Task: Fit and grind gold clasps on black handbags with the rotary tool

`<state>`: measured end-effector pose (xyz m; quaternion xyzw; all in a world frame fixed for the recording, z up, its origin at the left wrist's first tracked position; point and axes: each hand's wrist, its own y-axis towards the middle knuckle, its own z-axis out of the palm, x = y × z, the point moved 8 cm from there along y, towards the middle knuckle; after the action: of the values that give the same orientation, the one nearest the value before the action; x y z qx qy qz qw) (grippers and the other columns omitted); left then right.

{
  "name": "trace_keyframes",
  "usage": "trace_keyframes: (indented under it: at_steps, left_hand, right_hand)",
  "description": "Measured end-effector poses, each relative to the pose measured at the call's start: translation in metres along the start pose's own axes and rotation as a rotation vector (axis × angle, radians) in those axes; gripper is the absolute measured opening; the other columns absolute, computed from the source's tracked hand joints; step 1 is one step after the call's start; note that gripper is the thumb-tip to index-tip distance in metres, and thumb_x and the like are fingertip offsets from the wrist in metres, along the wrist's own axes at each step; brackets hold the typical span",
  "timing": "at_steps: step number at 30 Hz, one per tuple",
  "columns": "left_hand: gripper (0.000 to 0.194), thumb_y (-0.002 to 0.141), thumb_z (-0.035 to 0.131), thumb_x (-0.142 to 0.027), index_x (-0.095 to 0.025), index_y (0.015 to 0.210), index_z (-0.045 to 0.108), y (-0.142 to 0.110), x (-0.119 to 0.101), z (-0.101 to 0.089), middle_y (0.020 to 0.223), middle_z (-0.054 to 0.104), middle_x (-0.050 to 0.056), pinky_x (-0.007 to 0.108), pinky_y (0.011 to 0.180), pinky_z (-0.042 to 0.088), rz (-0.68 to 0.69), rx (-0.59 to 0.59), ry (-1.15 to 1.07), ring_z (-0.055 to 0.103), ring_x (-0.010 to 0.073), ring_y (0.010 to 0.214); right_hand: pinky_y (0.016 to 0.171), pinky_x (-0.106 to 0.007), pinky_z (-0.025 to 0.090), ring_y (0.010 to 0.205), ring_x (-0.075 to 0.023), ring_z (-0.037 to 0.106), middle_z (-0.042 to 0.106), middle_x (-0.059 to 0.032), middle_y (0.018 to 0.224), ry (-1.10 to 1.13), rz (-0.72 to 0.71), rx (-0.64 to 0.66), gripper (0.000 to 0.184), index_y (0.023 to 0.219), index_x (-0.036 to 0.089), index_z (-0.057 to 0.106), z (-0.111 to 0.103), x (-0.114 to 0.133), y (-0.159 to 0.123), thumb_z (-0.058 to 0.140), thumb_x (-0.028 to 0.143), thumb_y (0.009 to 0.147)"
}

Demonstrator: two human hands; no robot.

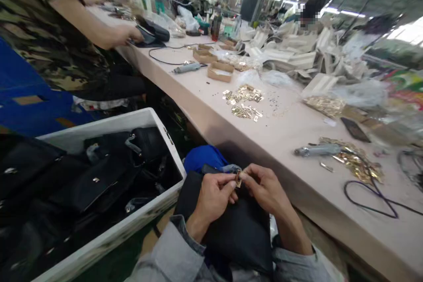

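Observation:
My left hand (213, 196) and my right hand (264, 187) meet over a black bag (238, 233) lying on my lap. Between the fingertips of both hands sits a small gold metal clasp (238, 179), pinched from either side. The fingers of both hands are curled closed around it. Grey sleeves cover my forearms at the bottom of the view.
A white bin (109, 233) full of black bags stands at my left. The long beige table (297, 211) on my right carries piles of gold fittings (244, 101), an electric screwdriver (312, 150) with cable, a phone (355, 129) and cardboard trays (220, 71). A co-worker's hand (124, 35) rests on a black bag further along.

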<state>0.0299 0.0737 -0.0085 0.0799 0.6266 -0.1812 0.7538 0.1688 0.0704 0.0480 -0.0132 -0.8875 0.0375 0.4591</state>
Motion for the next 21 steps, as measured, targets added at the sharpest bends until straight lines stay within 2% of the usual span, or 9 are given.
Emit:
trace_keyframes:
  at_steps: [4, 6, 9, 11, 15, 21]
  left_hand:
    - [0.03, 0.089, 0.063, -0.021, -0.011, 0.112, 0.08, 0.0, -0.006, 0.0, 0.06, 0.069, 0.004, 0.02, 0.048, 0.05, 0.01, -0.024, 0.011, 0.06, 0.0103, 0.047]
    - [0.029, 0.088, 0.065, -0.021, -0.011, 0.111, 0.081, 0.0, -0.006, -0.001, 0.058, 0.069, 0.003, 0.019, 0.047, 0.05, 0.001, -0.029, -0.001, 0.059, 0.01, 0.046]
    - [0.028, 0.087, 0.066, -0.021, -0.01, 0.108, 0.081, 0.001, -0.003, -0.001, 0.056, 0.068, 0.003, 0.019, 0.046, 0.049, -0.025, -0.035, -0.021, 0.059, 0.01, 0.044]
    - [0.027, 0.087, 0.066, -0.021, -0.01, 0.106, 0.082, 0.001, -0.002, -0.001, 0.055, 0.068, 0.003, 0.019, 0.045, 0.049, -0.034, -0.04, -0.029, 0.059, 0.01, 0.044]
    - [0.029, 0.088, 0.065, -0.021, -0.011, 0.111, 0.081, 0.001, -0.002, 0.0, 0.057, 0.069, 0.003, 0.018, 0.046, 0.05, -0.024, -0.032, -0.038, 0.06, 0.0094, 0.044]
    - [0.032, 0.087, 0.065, -0.02, -0.011, 0.114, 0.08, -0.001, -0.003, -0.001, 0.055, 0.069, 0.004, 0.018, 0.047, 0.048, -0.037, -0.03, -0.037, 0.059, 0.0091, 0.044]
  right_hand:
    - [0.055, -0.024, 0.044, 0.057, -0.0121, 0.056, 0.065, -0.0016, 0.066, 0.04, 0.046, -0.057, 0.034, 0.078, 0.015, 0.068, -0.002, -0.008, -0.005, 0.067, 0.046, 0.092]
    - [0.052, -0.025, 0.045, 0.055, -0.0133, 0.057, 0.065, -0.0026, 0.065, 0.128, 0.1, -0.092, 0.036, 0.08, 0.015, 0.068, -0.002, -0.016, -0.006, 0.073, 0.049, 0.087]
    - [0.053, -0.025, 0.05, 0.057, -0.0155, 0.061, 0.068, -0.0033, 0.069, 0.307, 0.147, -0.156, 0.041, 0.093, 0.014, 0.069, -0.001, -0.023, -0.006, 0.083, 0.05, 0.077]
    - [0.057, -0.025, 0.053, 0.061, -0.0157, 0.063, 0.07, -0.004, 0.073, 0.355, 0.107, -0.156, 0.039, 0.096, 0.015, 0.071, -0.002, -0.021, -0.005, 0.083, 0.047, 0.079]
    - [0.059, -0.024, 0.051, 0.062, -0.013, 0.062, 0.07, -0.0047, 0.077, 0.32, -0.034, -0.122, 0.027, 0.09, 0.015, 0.077, -0.005, -0.012, -0.003, 0.073, 0.042, 0.09]
    - [0.061, -0.023, 0.05, 0.068, -0.0128, 0.062, 0.07, -0.0033, 0.08, 0.36, -0.124, -0.145, 0.017, 0.093, 0.019, 0.08, -0.007, -0.015, -0.003, 0.08, 0.035, 0.086]
